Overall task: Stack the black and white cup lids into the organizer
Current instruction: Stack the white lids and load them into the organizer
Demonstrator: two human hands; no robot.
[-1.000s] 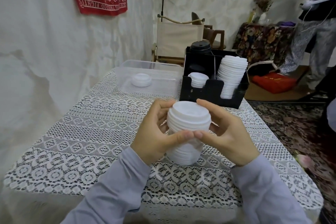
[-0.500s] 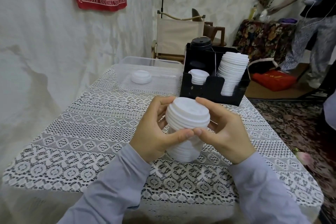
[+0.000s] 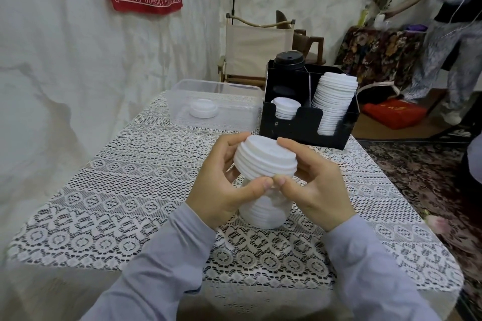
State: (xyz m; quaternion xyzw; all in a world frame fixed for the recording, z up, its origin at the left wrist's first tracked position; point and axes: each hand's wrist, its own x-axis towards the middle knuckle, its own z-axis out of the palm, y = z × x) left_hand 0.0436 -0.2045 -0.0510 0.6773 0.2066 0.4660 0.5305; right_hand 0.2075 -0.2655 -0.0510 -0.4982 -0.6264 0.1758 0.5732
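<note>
Sitting at the far right end of the lace-covered table (image 3: 125, 190), the black organizer (image 3: 305, 126) has a clear tub (image 3: 182, 101) just beside it on the left. There's a strip of open cloth between it and the hands. The left hand (image 3: 221, 193) and right hand (image 3: 319, 187) both curl around a short, tilted stack of white lids (image 3: 266, 157), with the thumbs meeting at the front rim. It's held over another white stack (image 3: 263, 214) standing on the cloth, but I can't tell if they touch.
</note>
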